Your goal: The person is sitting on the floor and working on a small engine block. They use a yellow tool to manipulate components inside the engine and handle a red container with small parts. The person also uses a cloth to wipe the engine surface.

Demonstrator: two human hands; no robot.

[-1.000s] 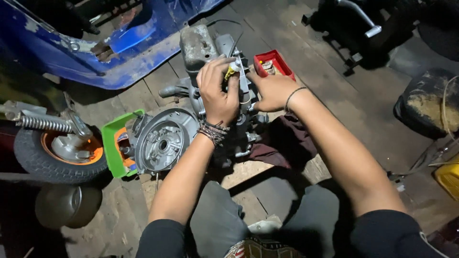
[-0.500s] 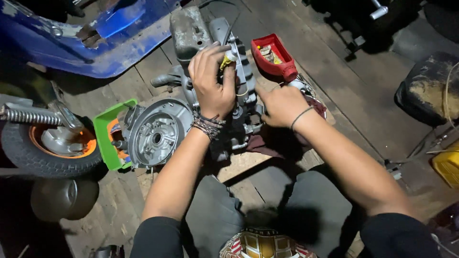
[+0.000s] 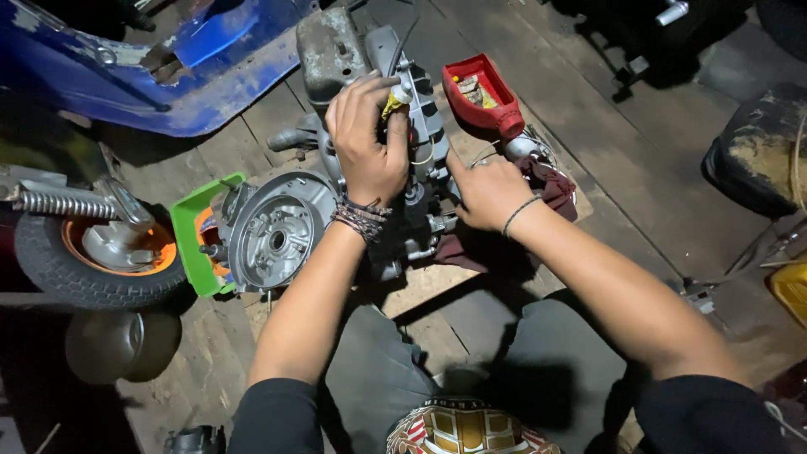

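The left hand [image 3: 367,147] has crept up the scooter engine [image 3: 336,210], fingers now pinching a small yellow-tipped part [image 3: 392,102]. The right hand [image 3: 486,192] has dropped beside the casing, fingers curled against it; whether it grips anything I cannot tell.

sleeves: black, pushed up above elbows
left wrist [image 3: 361,217]: beaded bracelets
right wrist [image 3: 519,213]: thin dark band
trousers [image 3: 378,378]: grey

Plank floor [image 3: 639,168] is carrying it all: engine [image 3: 286,227] sitting mid-floor on a green tray [image 3: 187,227], red bottle [image 3: 483,97] lying beside, wheel [image 3: 92,256] resting at the left edge.
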